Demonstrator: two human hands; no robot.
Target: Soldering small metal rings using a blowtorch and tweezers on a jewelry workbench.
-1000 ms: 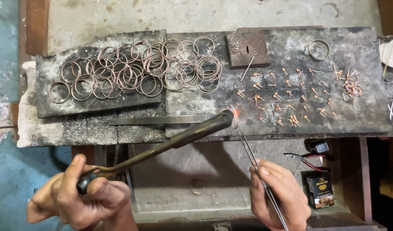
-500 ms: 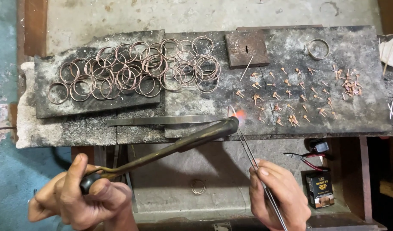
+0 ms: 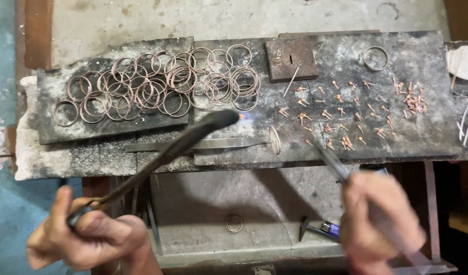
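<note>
A scorched, sooty worktop (image 3: 346, 56) above a concrete floor carries a heap of copper rings (image 3: 157, 86) and scattered small copper pins (image 3: 346, 109). One ring (image 3: 273, 140) stands on edge at the tip of flat tweezers (image 3: 193, 145), near the small flame of a dark curved torch (image 3: 183, 142). The left hand (image 3: 89, 239) is clenched around the torch's handle, and the blurred right hand (image 3: 379, 219) grips a thin metal rod (image 3: 328, 160).
</note>
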